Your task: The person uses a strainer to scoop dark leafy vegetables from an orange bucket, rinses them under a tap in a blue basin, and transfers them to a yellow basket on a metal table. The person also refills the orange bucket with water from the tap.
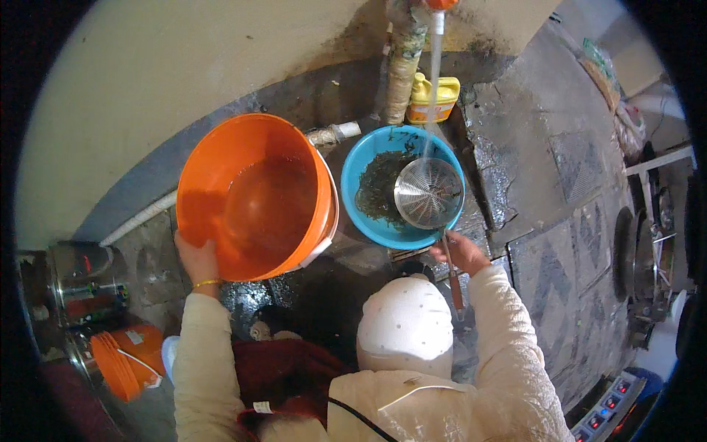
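My left hand grips the near left rim of an orange plastic bucket, which is tilted and holds some water. Its white handle hangs on the right side. To the right stands a blue plastic basin with dark green, stringy plant matter in water. A round metal skimmer rests over the right part of the basin, its wooden-looking handle pointing down towards me. My right hand is at the basin's near right rim, beside the skimmer's handle; the fingertips are partly hidden. Water streams down from a tap onto the skimmer.
Behind the basin stand a wrapped pipe and a yellow jug. A short white pipe end lies between bucket and basin. Stacked orange buckets and a metal pot are at the left. The paved floor is wet.
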Tool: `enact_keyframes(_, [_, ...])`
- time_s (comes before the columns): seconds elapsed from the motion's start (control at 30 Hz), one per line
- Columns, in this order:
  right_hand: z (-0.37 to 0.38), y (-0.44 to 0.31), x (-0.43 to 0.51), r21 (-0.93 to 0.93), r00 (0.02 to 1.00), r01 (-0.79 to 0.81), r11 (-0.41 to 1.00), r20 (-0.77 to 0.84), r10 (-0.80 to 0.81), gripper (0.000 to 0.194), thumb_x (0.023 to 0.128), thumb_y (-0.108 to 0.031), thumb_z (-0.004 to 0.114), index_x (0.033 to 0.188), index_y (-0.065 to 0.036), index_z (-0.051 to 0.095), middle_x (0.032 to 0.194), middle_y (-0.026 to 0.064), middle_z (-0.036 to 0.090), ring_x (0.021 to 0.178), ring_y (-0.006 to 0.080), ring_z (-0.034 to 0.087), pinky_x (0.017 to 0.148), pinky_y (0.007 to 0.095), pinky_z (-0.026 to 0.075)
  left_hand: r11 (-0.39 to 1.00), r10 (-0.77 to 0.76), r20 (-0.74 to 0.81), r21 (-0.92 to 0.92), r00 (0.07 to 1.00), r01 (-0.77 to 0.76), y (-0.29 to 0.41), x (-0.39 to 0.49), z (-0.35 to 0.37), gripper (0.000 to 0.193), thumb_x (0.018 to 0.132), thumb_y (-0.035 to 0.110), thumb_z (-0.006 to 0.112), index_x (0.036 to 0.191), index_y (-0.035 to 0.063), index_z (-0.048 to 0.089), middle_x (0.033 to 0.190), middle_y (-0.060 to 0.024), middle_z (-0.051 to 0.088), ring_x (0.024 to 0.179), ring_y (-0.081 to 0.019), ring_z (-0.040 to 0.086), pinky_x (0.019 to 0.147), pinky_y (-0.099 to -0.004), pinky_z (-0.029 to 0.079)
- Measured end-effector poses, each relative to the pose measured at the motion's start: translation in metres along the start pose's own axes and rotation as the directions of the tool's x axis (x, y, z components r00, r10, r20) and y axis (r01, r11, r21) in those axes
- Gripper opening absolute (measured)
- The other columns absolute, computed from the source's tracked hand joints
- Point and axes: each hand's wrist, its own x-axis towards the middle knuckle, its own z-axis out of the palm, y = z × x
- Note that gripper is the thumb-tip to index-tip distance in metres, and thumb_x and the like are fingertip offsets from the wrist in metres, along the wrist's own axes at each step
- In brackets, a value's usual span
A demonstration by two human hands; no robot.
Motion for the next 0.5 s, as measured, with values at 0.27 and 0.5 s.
enact_keyframes(0.27, [0.006,-0.007,0.061,0.016,0.954,0.187,0.982,-0.243,-0.177,0.036,0.087,-0.029,0.059,0.114,-0.006,0.059,0.108,0.0095,0.065,0.096,0.0268,0.061,0.082,0.0468,0.05,0.991,-0.077,0.036,-0.106,0.996,0.08,0.004,-0.002,-0.001,0.065,0.072,-0.011,0.06,0.133,-0.0011,0.038,0.127,-0.0161,0.052,0.116,-0.0275,0.052,0.101,-0.037,0.041])
enact_keyframes(0.5, [-0.028,0.01,0.095,-0.432,0.903,0.268,0.861,-0.197,-0.381,0.022,0.077,-0.012,0.065,0.097,-0.004,0.064,0.092,0.0093,0.064,0.075,0.0244,0.06,0.06,0.0401,0.047,0.986,-0.067,0.068,-0.145,0.995,0.076,0.002,0.0,-0.001,0.063,0.075,-0.011,0.059,0.133,-0.0002,0.038,0.128,-0.0163,0.052,0.117,-0.0279,0.052,0.102,-0.0379,0.04])
